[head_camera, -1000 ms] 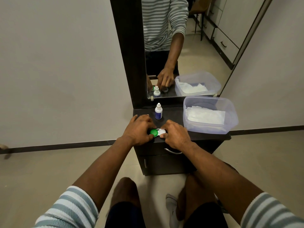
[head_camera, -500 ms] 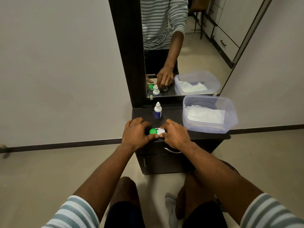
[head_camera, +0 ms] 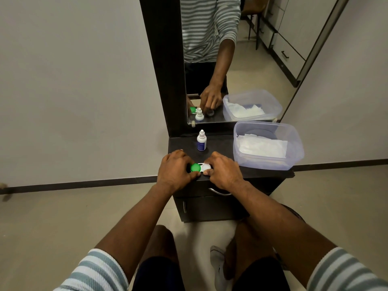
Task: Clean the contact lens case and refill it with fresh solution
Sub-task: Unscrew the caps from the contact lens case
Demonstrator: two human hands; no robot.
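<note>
Contact lens case (head_camera: 200,167), white-bodied with a green cap (head_camera: 195,167) on its left well, lies at the front edge of the dark vanity cabinet (head_camera: 220,143) as we work on it with both hands.

Starting from the left, our left hand (head_camera: 175,172) curls its fingers round the green cap, thumb tucked under the near side. Our right hand (head_camera: 225,172) closes on the case's right end, thumb at its near edge; whether a second cap sits beneath those fingers we cannot tell. Behind the case, well apart from it, a small white dropper bottle of solution (head_camera: 201,141) stands upright with its cap on. Further right, a clear plastic tub (head_camera: 294,152) holds folded white tissues (head_camera: 262,145).

We judge this to be the opening step: unscrewing the caps before any cleaning. To do it well, we should let the right hand pin the body flat against the cabinet top while the left turns the green cap, keeping the case level so any old fluid stays in the wells. With the case so near the front edge, easing it back first would guard against a slip to the floor.
</note>
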